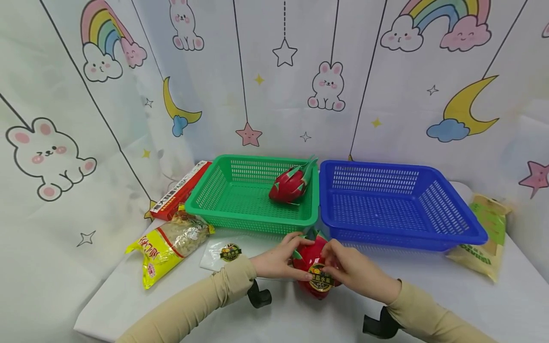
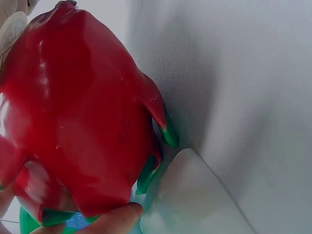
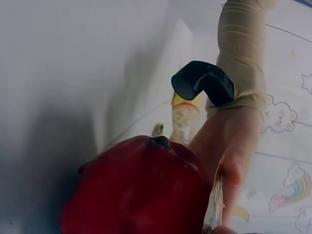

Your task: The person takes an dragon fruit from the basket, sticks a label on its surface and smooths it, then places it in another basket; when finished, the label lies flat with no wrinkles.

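Observation:
A red dragon fruit [image 1: 310, 255] with green-tipped scales lies on the white table in front of the baskets. My left hand [image 1: 276, 259] holds it from the left, fingers round its leafy end. A round black-and-gold sticker [image 1: 320, 277] is at its near face, between both thumbs. My right hand [image 1: 358, 271], fingers curled, pinches the sticker's right side. In the right wrist view the sticker [image 3: 214, 204] appears edge-on, standing off the fruit's skin [image 3: 139, 190]. The left wrist view shows the fruit [image 2: 78, 107] large, with left fingertips [image 2: 114, 222] at its scales.
Another dragon fruit [image 1: 288, 186] lies in the green basket [image 1: 253, 220]. A blue basket [image 1: 386, 237] stands beside it. At left are a white sheet with a similar sticker [image 1: 230, 252], a yellow food bag [image 1: 171, 245] and a red pasta box [image 1: 180, 190]. A beige-green packet [image 1: 486, 238] lies right.

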`<state>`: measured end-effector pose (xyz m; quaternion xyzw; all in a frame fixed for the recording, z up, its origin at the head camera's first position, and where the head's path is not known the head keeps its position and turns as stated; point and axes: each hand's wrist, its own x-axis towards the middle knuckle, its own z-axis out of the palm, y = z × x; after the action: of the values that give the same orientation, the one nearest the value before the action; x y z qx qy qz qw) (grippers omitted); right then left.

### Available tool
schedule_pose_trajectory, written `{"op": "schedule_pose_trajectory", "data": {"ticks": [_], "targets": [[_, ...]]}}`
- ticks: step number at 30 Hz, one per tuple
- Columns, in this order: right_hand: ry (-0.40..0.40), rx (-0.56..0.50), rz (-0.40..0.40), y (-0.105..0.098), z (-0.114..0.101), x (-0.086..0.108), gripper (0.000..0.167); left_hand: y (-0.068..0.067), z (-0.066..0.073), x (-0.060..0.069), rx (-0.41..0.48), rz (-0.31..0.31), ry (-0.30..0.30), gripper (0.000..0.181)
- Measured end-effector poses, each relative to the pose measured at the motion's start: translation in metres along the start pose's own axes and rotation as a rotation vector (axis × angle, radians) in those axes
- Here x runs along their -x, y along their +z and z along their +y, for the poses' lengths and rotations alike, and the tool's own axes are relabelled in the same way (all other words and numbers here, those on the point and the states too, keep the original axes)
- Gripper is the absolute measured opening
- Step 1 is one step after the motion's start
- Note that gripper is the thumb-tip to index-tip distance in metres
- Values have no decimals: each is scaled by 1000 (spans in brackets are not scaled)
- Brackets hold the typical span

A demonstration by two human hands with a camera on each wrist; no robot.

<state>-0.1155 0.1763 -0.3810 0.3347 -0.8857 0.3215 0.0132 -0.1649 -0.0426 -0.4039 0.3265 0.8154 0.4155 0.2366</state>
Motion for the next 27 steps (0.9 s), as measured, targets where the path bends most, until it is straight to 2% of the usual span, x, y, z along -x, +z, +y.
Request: {"op": "schedule_pose_trajectory", "data": {"ticks": [5, 8, 12, 17, 21, 23, 27], "targets": [[1, 94, 33, 1, -2, 0, 25, 1, 0, 0, -17, 12, 3, 69], [-14, 162, 84, 2, -2, 1, 28, 1, 0, 1, -27, 19, 15, 68], [-14, 200, 151, 5, -1, 2, 32, 1, 0, 1, -37, 26, 24, 68], [124, 168, 128, 9, -1, 0, 39, 1, 0, 2, -42, 25, 17, 68], [233, 117, 80, 13, 0, -1, 61, 1, 1, 2, -57, 26, 6, 68], [250, 77, 55, 15, 0, -1, 69, 2, 2, 2, -74, 35, -3, 69], [242, 17, 33, 18, 1, -2, 71, 5, 3, 2, -97, 66, -15, 71]]}}
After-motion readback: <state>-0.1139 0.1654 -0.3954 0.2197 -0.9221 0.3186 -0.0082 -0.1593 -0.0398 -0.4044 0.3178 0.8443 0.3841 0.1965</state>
